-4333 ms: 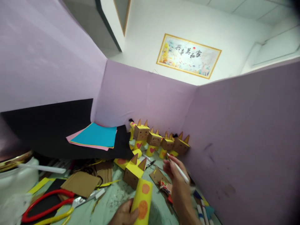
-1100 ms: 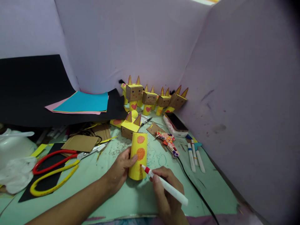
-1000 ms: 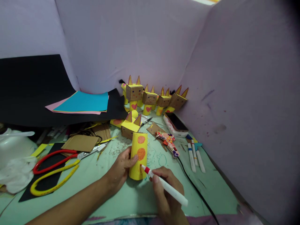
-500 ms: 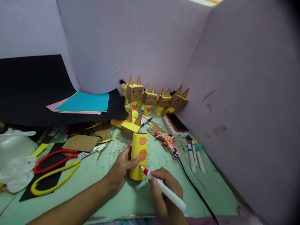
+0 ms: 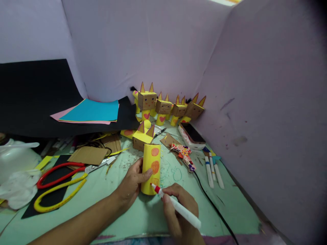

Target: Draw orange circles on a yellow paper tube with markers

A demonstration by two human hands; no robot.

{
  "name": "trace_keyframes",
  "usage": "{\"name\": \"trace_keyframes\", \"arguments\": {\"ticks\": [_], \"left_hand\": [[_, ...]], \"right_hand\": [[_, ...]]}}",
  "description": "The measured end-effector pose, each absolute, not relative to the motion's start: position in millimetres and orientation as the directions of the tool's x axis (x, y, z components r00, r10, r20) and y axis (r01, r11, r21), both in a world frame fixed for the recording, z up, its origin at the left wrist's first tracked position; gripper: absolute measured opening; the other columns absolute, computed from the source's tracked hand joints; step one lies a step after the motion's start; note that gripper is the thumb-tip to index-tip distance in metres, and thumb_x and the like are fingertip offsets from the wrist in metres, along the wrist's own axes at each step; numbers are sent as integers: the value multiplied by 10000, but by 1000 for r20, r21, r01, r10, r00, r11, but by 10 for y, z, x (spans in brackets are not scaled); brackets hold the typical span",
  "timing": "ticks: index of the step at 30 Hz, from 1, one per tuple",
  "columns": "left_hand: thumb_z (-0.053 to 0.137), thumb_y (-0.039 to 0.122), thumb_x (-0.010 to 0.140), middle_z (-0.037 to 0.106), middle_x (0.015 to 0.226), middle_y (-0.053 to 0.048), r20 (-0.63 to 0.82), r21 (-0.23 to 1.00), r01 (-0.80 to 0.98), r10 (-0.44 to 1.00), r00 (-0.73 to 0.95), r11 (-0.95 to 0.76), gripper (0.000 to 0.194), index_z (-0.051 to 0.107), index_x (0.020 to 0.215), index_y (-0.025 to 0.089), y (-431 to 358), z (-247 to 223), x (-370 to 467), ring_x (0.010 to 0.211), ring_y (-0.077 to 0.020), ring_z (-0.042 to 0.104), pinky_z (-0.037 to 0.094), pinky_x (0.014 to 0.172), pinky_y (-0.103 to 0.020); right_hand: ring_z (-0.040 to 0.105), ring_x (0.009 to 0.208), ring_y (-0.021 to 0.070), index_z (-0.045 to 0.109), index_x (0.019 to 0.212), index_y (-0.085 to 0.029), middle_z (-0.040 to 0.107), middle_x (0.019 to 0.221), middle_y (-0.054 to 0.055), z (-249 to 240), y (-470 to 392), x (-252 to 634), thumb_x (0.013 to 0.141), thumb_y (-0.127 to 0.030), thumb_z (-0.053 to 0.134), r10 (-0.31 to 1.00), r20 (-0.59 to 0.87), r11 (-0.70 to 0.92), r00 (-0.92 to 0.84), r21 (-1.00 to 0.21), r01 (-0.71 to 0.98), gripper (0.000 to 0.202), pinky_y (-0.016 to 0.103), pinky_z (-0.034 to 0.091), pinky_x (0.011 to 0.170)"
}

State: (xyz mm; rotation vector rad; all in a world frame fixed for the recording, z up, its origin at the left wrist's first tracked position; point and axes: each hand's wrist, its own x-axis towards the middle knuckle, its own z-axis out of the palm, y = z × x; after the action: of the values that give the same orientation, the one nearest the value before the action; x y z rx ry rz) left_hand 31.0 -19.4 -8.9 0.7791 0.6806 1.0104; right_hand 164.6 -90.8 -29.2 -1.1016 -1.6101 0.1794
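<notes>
Standing upright on green desk [image 5: 133,217] at centre front: yellow tube [image 5: 151,168] w/ orange dots. Gripped round its side by left hand [image 5: 133,183]. Red-tipped marker [image 5: 176,207] clasped in right hand [image 5: 180,212], tip touching tube's lower front. Box head [image 5: 142,136] just behind; scissors [image 5: 60,178] to left, phone [image 5: 191,134] & spare markers [image 5: 213,169] to right.

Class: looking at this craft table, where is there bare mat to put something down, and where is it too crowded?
Bare green mat lies between the scissors and the left hand holding the yellow tube. Another strip lies right of the black cable, below the markers. The back is crowded: cardboard figures, phone, scraps.
</notes>
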Motion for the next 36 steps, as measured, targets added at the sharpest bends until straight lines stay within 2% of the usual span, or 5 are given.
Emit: {"name": "trace_keyframes", "arguments": {"ticks": [7,17,21,27,36], "left_hand": [[737,221,651,676,896,-74,-157,813,-482,920,360,327,425,565,1029,133,-184,-79,308,755,-176,615,493,671,-276],[749,209,637,673,858,-66,-183,808,-482,922,342,339,446,573,1039,130,-177,-60,306,727,-173,610,491,630,-267],[742,210,644,675,841,-62,-192,807,-478,919,344,347,419,576,1021,131,-178,-63,304,701,-165,606,487,620,-263],[726,189,665,668,779,-39,-222,785,-495,915,338,373,394,586,1028,126,-181,-38,298,649,-133,585,474,598,-232],[736,208,660,672,825,-51,-233,771,-505,910,344,388,418,590,1044,127,-180,-49,285,679,-150,590,489,615,-256]], "right_hand": [[545,480,125,577,749,-189,569,571,-6,-286,-899,1640,810,-178,479,736,675,518,58,-617,593,116,229,386,459],[530,457,115,582,726,-189,562,544,-15,-289,-903,1677,818,-206,475,757,650,491,66,-633,599,142,213,378,448],[542,486,123,602,733,-190,583,566,-6,-321,-918,1690,827,-232,483,811,577,435,93,-702,564,157,218,390,469],[505,463,121,595,669,-182,554,515,-5,-386,-898,1662,833,-297,500,834,466,318,295,-843,433,222,210,355,425],[476,442,111,571,640,-182,523,496,-22,-365,-862,1641,831,-327,505,818,413,269,401,-890,367,248,211,348,427]]}}
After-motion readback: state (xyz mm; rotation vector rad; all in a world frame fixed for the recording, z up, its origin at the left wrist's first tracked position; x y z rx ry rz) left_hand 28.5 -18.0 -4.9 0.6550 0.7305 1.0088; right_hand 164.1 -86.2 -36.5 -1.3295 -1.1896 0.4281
